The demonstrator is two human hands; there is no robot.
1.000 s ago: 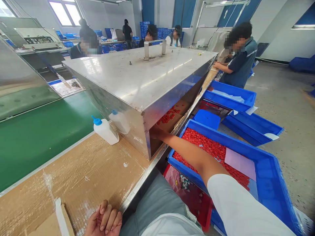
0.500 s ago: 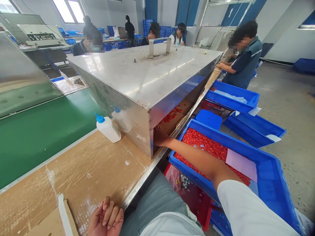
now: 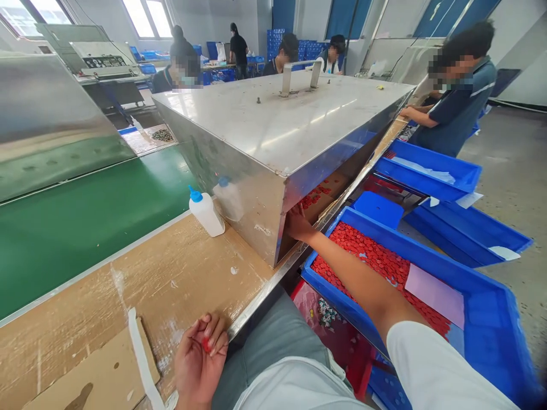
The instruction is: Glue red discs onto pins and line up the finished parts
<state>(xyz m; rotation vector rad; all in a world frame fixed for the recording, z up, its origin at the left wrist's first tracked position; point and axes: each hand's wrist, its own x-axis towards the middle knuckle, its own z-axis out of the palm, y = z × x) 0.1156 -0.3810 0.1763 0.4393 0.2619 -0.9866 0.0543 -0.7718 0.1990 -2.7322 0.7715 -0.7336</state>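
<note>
My left hand [image 3: 202, 356] is palm up at the table's front edge, its fingers curled round a small red piece [image 3: 207, 344]. My right hand [image 3: 299, 224] reaches under the open side of the metal hood [image 3: 252, 210], near scattered red pieces [image 3: 315, 196]; its fingertips are in shadow and what they hold, if anything, cannot be made out. Below my right forearm, a blue bin [image 3: 482, 296] contains many red discs [image 3: 371, 247] and a pink paper [image 3: 435, 293].
A white bottle with a blue cap [image 3: 208, 213] stands left of the hood on the brown table [image 3: 171, 279]. Behind it runs a green belt [image 3: 85, 228]. Cardboard [image 3: 98, 370] lies front left. A person [image 3: 459, 91] works at the right; others sit behind.
The view has shifted left, so things appear further right. My left hand has tilted up and opened slightly, showing a red piece. My right hand remains under the hood.
</note>
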